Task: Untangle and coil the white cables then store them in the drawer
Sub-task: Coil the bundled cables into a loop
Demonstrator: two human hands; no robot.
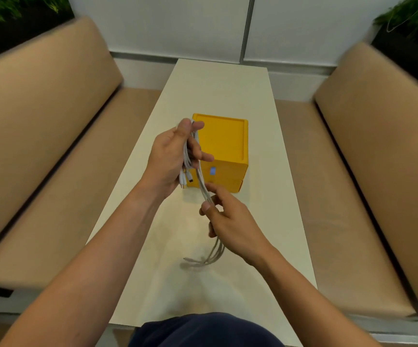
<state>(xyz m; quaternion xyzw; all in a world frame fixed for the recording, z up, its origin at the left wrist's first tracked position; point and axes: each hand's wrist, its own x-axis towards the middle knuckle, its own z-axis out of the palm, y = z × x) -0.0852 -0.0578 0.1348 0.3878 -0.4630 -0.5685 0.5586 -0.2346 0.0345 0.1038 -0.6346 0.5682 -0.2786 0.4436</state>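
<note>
Above the middle of the worktop, a bundle of white cables is held between both hands. The left hand is raised with its palm turned to the right, and its fingers are curled round the upper part of the bundle, so that several strands are gathered against the palm. A few plug ends hang out beneath this hand, near the wrist. From the left hand the strands are drawn down and slightly to the right, side by side, to the right hand. There they are pinched between thumb and forefinger, while the other fingers are loosely bent behind them. Below the right hand the free lengths trail down and to the left, where they are blurred; whether they touch the worktop cannot be told.

Just behind the hands a yellow box is set on the worktop, its near left edge partly hidden by the left hand and the cables. A small pale blue mark is seen on its front face, and the drawer beneath it appears closed. None of the cable is touching the box. Tan padded benches are placed along both sides of the worktop.
</note>
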